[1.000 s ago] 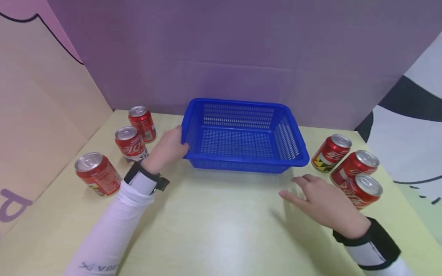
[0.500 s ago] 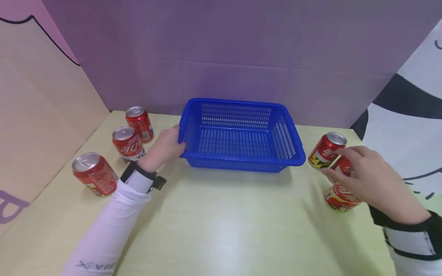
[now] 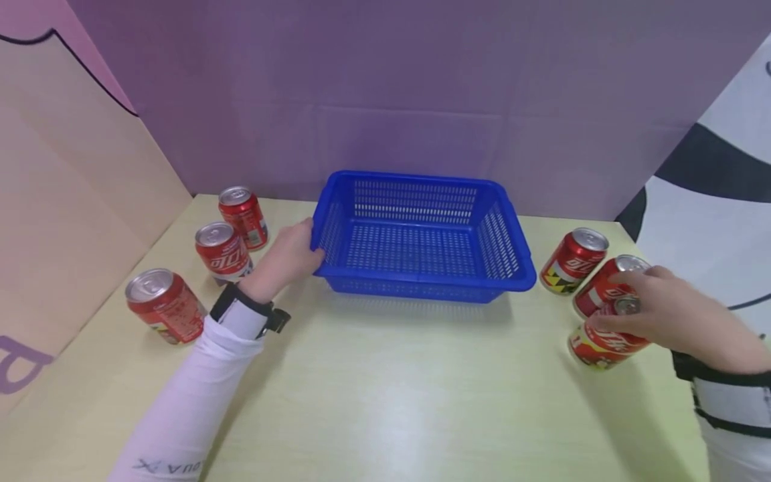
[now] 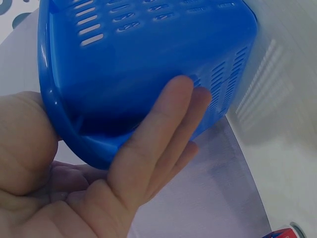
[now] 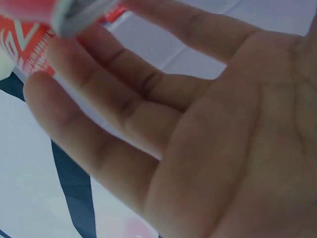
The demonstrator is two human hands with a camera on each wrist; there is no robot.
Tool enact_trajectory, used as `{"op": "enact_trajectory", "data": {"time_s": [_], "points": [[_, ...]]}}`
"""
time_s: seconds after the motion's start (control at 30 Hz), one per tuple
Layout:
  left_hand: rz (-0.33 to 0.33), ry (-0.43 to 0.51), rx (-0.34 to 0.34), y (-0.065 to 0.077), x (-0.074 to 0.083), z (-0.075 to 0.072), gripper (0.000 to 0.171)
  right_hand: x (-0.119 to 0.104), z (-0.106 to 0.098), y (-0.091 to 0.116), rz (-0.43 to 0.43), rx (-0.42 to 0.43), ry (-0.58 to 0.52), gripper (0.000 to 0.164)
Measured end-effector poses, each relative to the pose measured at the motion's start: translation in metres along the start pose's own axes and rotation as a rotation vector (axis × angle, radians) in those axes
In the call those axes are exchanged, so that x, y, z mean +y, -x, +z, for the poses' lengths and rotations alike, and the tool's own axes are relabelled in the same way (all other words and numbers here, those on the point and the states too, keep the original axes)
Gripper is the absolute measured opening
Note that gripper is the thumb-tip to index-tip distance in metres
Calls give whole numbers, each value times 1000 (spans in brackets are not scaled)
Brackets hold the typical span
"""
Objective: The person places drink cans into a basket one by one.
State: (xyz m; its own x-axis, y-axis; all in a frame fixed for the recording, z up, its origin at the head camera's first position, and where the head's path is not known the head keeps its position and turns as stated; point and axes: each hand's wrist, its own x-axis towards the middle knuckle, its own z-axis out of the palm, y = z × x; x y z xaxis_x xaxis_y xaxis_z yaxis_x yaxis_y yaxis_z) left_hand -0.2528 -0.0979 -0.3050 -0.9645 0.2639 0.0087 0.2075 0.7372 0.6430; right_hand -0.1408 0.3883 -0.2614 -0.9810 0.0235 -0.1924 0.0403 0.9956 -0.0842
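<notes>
My left hand (image 3: 289, 258) grips the left rim of a blue plastic basket (image 3: 421, 281), its thumb on one side of the rim. In the left wrist view, the fingers (image 4: 148, 139) lie rather straight against the outside of the basket wall. At the right, my right hand (image 3: 674, 314) reaches over the front soda can (image 3: 605, 345), thumb on the near side and fingers beyond its top. The right wrist view shows these fingers (image 5: 124, 109) spread and only slightly bent, tips by a blurred can rim (image 5: 81, 17). Whether they press on the can, I cannot tell.
Behind the front can stand a middle red can (image 3: 596, 294) and a back one (image 3: 575, 261). Left of the basket are three more red cans, the nearest (image 3: 165, 308) beside my left sleeve. A purple backdrop (image 3: 409, 87) rises behind the pale table (image 3: 385, 388).
My right hand has moved right from beside the basket to the cans, then down around the front can's top. The left hand has kept its grip on the basket rim.
</notes>
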Motion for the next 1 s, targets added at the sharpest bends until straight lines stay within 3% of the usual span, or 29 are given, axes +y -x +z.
{"op": "enact_trajectory", "data": {"time_s": [0.2, 0.43, 0.7, 1.0], "points": [[-11, -13, -4, 0, 2, 1, 43, 1, 6, -8, -59, -68, -14, 92], [-22, -7, -10, 1, 2, 1, 44, -1, 13, -16, -9, -203, -85, 89], [-22, -5, -10, 1, 2, 0, 44, -3, 15, -17, 5, -195, -80, 85], [-22, 2, -10, 1, 3, 0, 45, -4, 16, -14, -52, -153, -80, 70]]}}
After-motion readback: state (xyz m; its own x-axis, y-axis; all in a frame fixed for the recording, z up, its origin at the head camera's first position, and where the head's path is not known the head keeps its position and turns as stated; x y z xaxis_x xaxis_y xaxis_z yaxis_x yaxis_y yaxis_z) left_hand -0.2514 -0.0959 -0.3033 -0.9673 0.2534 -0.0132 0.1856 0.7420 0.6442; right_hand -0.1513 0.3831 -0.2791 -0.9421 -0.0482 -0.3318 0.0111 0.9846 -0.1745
